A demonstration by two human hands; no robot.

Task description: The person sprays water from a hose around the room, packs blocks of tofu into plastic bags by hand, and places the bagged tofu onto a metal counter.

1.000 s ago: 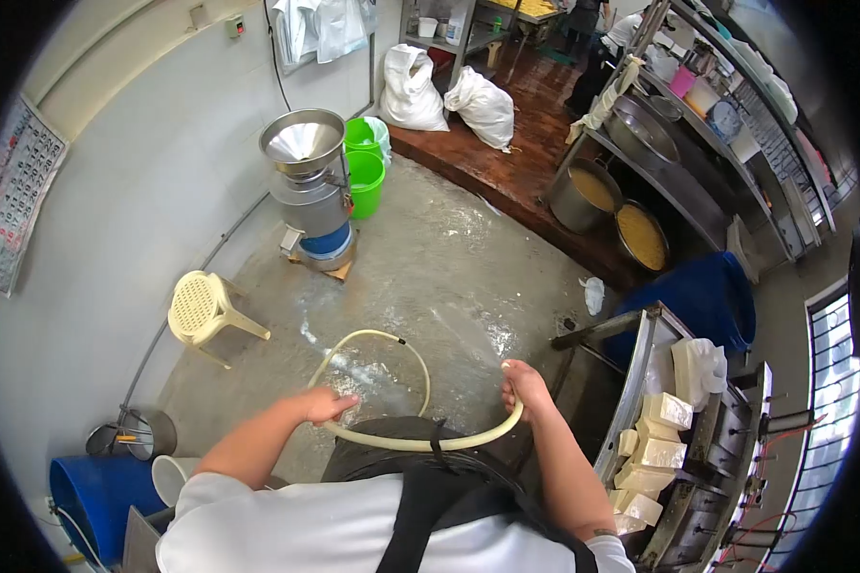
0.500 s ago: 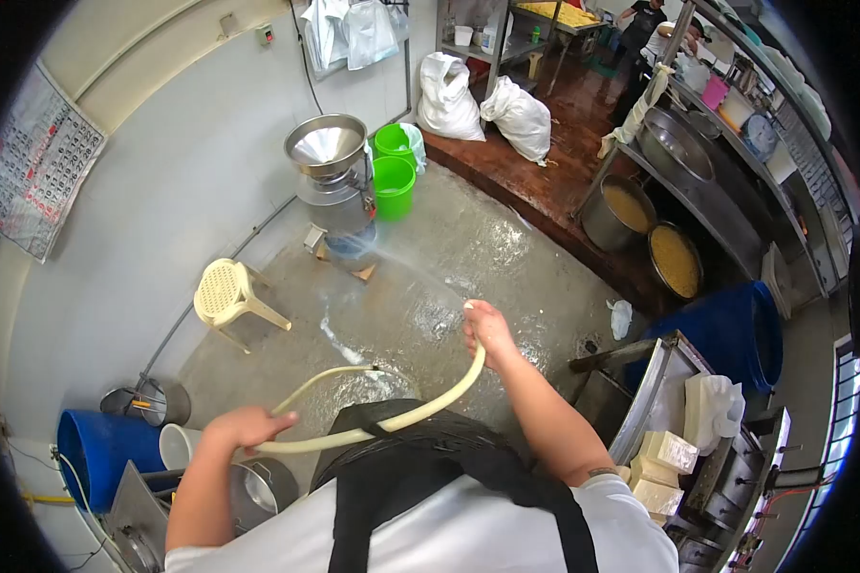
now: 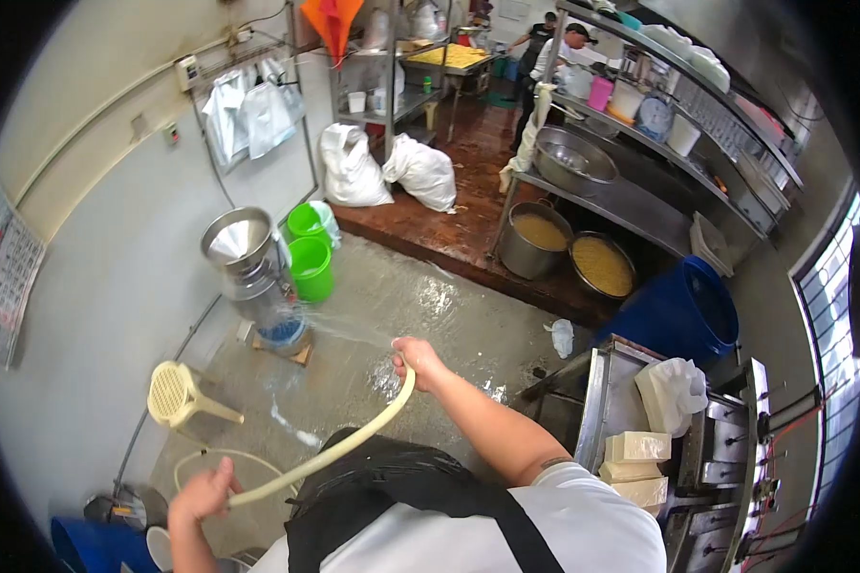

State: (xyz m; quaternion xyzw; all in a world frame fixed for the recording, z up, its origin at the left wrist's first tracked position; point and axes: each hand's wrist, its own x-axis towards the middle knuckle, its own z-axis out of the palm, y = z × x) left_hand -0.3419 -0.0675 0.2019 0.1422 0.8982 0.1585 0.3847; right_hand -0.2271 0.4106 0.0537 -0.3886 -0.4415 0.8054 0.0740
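The right hand (image 3: 418, 363) is grasping the pale yellow hose (image 3: 330, 456) close to its end, and water (image 3: 349, 328) is spraying out toward the lower part of a metal machine (image 3: 258, 291) with a funnel (image 3: 237, 239) on top. The left hand (image 3: 205, 490) is gripping the hose farther back, its thumb pointing up. Between the hands, the hose is slanting across the front of the person's black apron (image 3: 392, 487), and a loop of hose is curving over the wet grey floor (image 3: 478, 329) just beside the left hand.

Two green buckets (image 3: 312, 277) are standing near the machine, and a cream stool (image 3: 169, 393) is standing by the wall. On the right, white blocks (image 3: 637, 449) and a white bag (image 3: 674, 392) are resting on a metal table (image 3: 626, 387), with a blue drum (image 3: 678, 310) leaning beyond it. Two white sacks (image 3: 354, 172) are sitting on the raised brown floor (image 3: 440, 229).
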